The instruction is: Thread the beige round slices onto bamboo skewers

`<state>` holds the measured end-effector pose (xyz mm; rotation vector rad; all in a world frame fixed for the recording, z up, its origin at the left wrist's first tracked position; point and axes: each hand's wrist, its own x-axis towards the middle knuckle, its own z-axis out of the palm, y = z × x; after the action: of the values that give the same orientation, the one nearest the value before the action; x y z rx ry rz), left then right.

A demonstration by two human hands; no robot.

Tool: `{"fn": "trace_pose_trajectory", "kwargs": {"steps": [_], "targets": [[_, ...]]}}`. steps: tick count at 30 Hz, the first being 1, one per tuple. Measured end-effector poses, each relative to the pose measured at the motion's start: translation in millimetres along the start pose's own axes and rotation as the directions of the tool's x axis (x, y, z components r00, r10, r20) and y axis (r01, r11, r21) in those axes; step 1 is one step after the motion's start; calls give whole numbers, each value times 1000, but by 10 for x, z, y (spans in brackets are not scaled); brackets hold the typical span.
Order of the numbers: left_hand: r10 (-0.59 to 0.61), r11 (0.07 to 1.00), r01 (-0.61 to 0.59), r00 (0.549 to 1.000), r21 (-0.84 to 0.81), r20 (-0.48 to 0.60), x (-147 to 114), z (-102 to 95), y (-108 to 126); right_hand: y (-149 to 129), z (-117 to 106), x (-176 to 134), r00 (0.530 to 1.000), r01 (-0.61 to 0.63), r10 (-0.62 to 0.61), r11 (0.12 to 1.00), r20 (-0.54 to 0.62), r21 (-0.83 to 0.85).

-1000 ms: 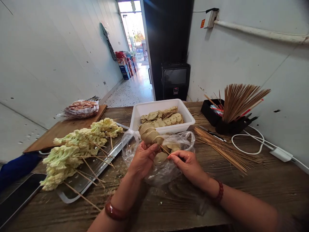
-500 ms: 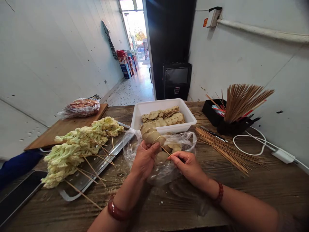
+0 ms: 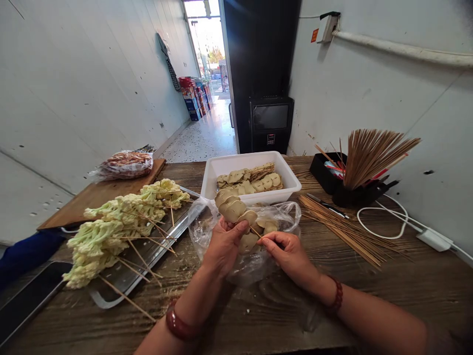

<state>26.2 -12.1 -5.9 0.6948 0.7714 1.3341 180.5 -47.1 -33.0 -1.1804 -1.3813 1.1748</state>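
Observation:
Thin, round, greyish-green slices (image 3: 232, 209) overlap along a bamboo skewer (image 3: 255, 232). My left hand (image 3: 223, 246) is closed around the near end of the row, thumb on top. With thumb and forefinger, my right hand (image 3: 286, 251) pinches the bare lower part of the skewer. Beneath both hands lies a clear plastic bag (image 3: 246, 271) with more loose slices (image 3: 248, 242) in it. Just behind the bag is a white plastic tub (image 3: 254, 198) holding several filled skewers (image 3: 258, 185).
To the left, skewered cauliflower (image 3: 121, 217) lies on a metal tray (image 3: 140, 276). A bagged bundle (image 3: 127, 165) rests on a wooden board (image 3: 81, 199). Loose skewers (image 3: 343, 231), a black holder full of skewers (image 3: 377, 158) and a white cable (image 3: 384, 234) are on the right.
The slice nearest my left thumb has shifted slightly along the skewer, toward my right hand. Both hands keep nearly the same place and grip.

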Motion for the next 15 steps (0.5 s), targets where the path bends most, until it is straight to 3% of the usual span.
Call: {"fn": "trace_pose_trajectory", "kwargs": {"steps": [15], "targets": [[-32, 998, 31, 999, -60, -5, 25, -85, 82, -17, -8, -2, 1000, 12, -12, 1000, 1, -28]]}}
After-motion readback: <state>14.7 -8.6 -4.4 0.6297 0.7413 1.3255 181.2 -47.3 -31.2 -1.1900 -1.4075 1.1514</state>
